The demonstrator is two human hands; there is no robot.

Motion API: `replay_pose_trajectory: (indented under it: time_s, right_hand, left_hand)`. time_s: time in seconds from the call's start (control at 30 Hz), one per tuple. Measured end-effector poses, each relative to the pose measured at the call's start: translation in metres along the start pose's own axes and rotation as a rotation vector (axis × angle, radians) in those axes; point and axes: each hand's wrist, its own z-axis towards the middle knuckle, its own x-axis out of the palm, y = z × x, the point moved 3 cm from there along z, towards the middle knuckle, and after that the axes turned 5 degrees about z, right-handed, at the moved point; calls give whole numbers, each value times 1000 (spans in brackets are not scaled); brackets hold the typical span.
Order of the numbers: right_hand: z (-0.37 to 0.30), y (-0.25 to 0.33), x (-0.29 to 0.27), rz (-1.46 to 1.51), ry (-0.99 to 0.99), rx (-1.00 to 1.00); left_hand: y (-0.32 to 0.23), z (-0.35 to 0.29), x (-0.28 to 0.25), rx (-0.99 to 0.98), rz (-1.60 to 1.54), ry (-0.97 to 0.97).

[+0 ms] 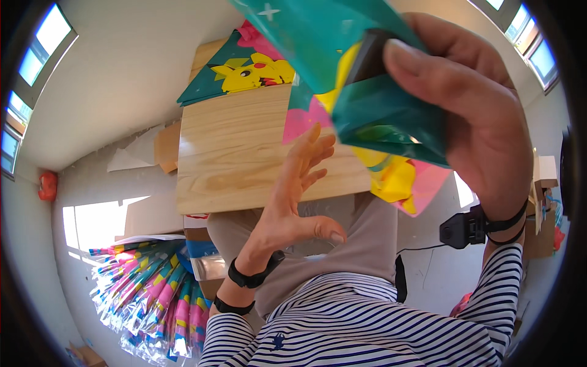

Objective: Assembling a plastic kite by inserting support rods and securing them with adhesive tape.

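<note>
Over the right side of the wooden table [238, 144], the right hand [480, 107] pinches a folded teal plastic sheet [391, 113] between thumb and fingers. The left hand [290, 199], fingers loosely spread, 2 black straps [244, 281] below it, hovers at the table's near edge. Printed sheets [251, 74] lie at the table's far end; colourful clear-wrapped bundles [159, 281] fan out left of the table.

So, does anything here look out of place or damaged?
Nothing looks spilled or clearly damaged. The untidy spot is left of the table: an angular white sheet lies beside brown cardboard, looking like stray scraps. The teal printed plastic in the right hand is bent and creased, though handling could explain that.
</note>
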Motion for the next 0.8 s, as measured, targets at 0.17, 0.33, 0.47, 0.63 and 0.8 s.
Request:
replay_pose_trajectory:
  time_s: [0.17,0.33,0.47,0.63,0.8]
  right_hand:
    - [34,-54,116,65,198,137]
    - [53,-98,176,-73,347,6]
    - [71,-105,145,-272,323,-233]
    - [109,-208,40,-786,28,-344]
    - [46,-336,-8,-1369,41,-122]
  left_hand:
    - [13,-26,-12,-65,-149,-20]
    - [39,-58,-109,-205,-340,-496]
    - [77,-73,-185,-318,-361,-678]
    - [95,-48,-263,-325,-42,-562]
    - [125,-3,-334,-459,145,-472]
